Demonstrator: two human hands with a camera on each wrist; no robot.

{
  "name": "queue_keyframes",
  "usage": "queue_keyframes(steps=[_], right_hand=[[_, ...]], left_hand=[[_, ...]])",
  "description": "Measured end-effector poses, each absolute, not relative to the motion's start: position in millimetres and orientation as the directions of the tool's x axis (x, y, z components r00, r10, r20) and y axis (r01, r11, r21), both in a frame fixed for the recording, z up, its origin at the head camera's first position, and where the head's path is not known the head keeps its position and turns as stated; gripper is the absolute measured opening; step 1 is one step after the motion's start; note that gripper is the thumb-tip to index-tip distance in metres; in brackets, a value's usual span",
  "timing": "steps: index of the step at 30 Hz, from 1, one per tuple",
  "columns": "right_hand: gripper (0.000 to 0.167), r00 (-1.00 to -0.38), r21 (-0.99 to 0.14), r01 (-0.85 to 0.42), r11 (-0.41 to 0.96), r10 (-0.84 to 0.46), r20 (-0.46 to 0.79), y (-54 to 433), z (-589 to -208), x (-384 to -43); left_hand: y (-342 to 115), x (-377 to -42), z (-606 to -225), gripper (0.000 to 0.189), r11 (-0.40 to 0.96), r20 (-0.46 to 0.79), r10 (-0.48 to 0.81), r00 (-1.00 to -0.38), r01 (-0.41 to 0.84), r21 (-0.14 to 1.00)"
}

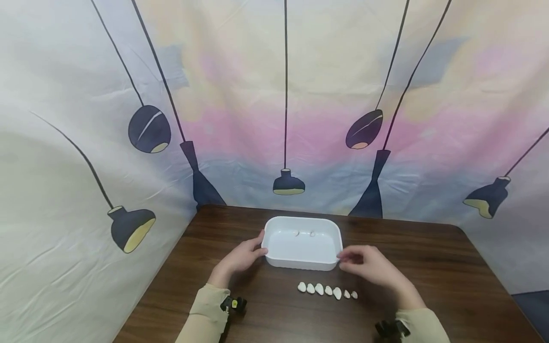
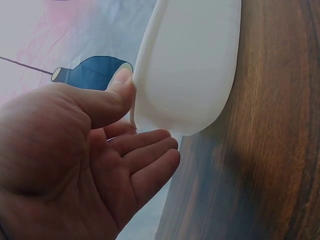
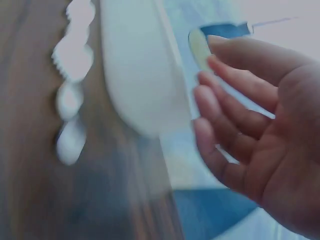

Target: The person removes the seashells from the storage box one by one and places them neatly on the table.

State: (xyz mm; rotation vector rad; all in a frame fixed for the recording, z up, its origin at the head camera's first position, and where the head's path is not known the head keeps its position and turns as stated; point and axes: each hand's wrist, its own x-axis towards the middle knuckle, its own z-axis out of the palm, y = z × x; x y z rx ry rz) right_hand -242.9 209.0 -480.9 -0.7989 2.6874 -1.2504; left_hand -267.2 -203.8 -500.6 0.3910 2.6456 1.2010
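A white rectangular tray (image 1: 302, 264) with rounded corners sits on the brown table. My left hand (image 1: 240, 256) grips its left end; in the left wrist view the thumb lies at the rim and the other fingers reach by the end wall. At the tray's right edge is my right hand (image 1: 373, 267), fingers loosely bent, nothing held. In the right wrist view a gap shows between those fingertips and the tray. Several small white seashells (image 1: 319, 289) lie in a row in front of the tray, some with ridged edges (image 3: 72, 57).
The dark wood table (image 1: 279, 314) runs back to a hanging cloth (image 1: 240, 143) printed with lamps. Two small curved marks show inside the tray near its back wall. Both wrists wear black camera mounts (image 1: 233, 304).
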Motion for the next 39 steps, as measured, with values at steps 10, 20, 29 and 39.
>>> queue_keyframes(steps=[10,20,29,39], right_hand=[[0.022,-0.872,-0.75,-0.394,0.532,-0.474,0.122,129,-486,-308],[0.032,-0.913,-0.589,-0.341,0.733,-0.407,0.022,76,-506,-342],[0.021,-0.904,-0.488,-0.401,0.775,-0.422,0.07,70,-511,-344],[0.024,-0.908,-0.449,-0.397,0.801,-0.414,0.063,70,-505,-341]], left_hand=[[-205,-268,-501,0.067,0.628,-0.079,0.327,-0.942,0.154,0.763],[-207,-266,-502,0.067,0.648,-0.084,0.332,-0.939,0.163,0.744],[-205,-267,-502,0.068,0.636,-0.076,0.332,-0.94,0.164,0.754],[-206,-268,-503,0.068,0.639,-0.082,0.334,-0.939,0.162,0.752]])
